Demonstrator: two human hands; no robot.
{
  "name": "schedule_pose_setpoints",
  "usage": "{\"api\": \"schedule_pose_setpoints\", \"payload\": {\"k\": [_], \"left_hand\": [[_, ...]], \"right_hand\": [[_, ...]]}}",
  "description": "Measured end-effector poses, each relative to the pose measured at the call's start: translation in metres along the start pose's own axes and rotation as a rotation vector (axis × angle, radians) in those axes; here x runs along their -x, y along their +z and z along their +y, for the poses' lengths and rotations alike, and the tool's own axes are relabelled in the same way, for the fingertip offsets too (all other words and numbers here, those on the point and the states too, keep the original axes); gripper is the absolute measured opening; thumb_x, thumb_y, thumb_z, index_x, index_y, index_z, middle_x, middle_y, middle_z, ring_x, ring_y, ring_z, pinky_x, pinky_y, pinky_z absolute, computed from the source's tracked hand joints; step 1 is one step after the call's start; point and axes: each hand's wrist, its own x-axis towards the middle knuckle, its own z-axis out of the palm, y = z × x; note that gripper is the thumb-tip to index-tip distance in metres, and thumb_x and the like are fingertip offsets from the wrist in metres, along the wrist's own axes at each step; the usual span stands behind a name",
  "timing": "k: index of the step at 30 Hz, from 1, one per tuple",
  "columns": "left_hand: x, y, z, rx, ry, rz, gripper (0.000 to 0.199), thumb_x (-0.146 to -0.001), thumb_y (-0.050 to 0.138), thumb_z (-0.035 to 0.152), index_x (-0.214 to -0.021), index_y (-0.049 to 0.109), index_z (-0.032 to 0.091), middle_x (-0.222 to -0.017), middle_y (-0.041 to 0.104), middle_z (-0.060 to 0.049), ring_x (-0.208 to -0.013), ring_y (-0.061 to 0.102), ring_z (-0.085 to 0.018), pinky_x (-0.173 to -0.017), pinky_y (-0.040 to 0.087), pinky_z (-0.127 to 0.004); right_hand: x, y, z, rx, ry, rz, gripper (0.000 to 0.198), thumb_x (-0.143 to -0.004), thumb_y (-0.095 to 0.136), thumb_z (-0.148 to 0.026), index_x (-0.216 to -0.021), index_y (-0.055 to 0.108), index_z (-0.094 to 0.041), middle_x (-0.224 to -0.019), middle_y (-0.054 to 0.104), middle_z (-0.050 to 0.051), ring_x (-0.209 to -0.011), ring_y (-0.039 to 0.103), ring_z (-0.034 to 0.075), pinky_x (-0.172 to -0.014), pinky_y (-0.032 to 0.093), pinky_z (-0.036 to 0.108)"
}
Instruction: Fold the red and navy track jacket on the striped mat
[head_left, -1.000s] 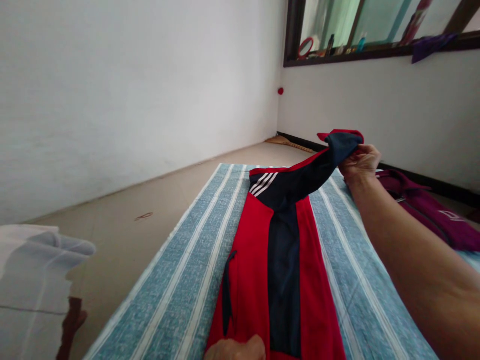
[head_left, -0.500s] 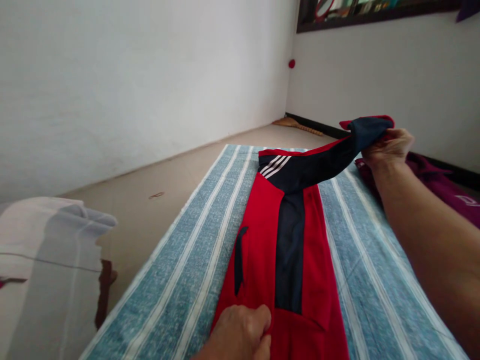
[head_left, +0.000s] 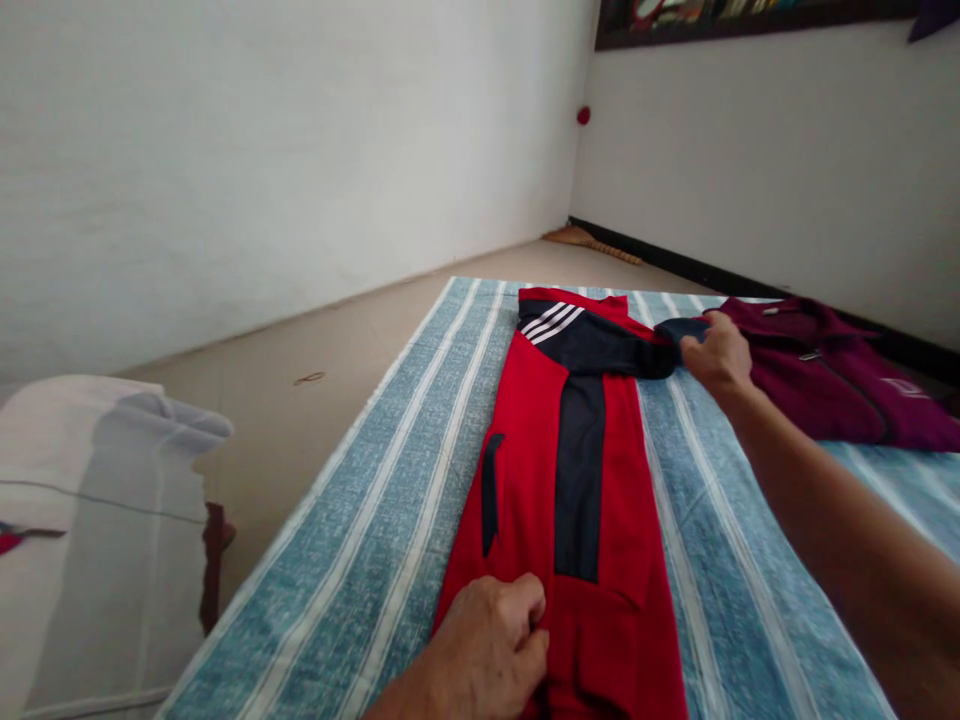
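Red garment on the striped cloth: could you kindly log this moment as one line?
left hand: curled on red garment | right hand: holding dark sleeve | red garment: on striped cloth | purple garment: by right hand

Left hand [head_left: 489, 635]: bare, broad across the back, knuckles rounded, skin lightly creased. Right hand [head_left: 721, 352]: bare, wrist narrower; right forearm [head_left: 832, 490] uncovered, smooth in outline, thickening toward the elbow end

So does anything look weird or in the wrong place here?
Maybe one thing: a thin brownish loop lies on the floor, left of the striped cloth, as if dropped; it's too small to identify. The red and navy garment looks undamaged.
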Motion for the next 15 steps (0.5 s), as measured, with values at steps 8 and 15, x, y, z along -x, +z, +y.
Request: {"api": "schedule_pose_setpoints", "payload": {"k": [8, 15], "left_hand": [[0.001, 0.005, 0.003, -0.055, -0.061, 0.053, 0.011, -0.074, 0.051, 0.012, -0.065, 0.051, 0.019, -0.059, 0.053, 0.003, -0.059, 0.051, -0.012, -0.053, 0.029, -0.022], [-0.004, -0.015, -0.022, 0.107, 0.176, 0.429, 0.018, -0.084, 0.043, 0.023, -0.075, 0.058, 0.019, -0.062, 0.059, 0.002, -0.058, 0.056, -0.012, -0.056, 0.041, -0.02]], "right_hand": [[0.16, 0.039, 0.002, 0.454, -0.114, -0.734, 0.027, -0.068, 0.067, -0.018, -0.093, 0.07, -0.026, -0.081, 0.07, 0.001, -0.078, 0.065, 0.02, -0.073, 0.047, 0.029], [0.154, 0.089, 0.022, 0.384, 0.349, -0.576, 0.061, -0.067, 0.069, -0.023, -0.124, 0.048, -0.016, -0.049, 0.053, -0.008, -0.036, 0.051, 0.014, -0.033, 0.033, 0.021]]}}
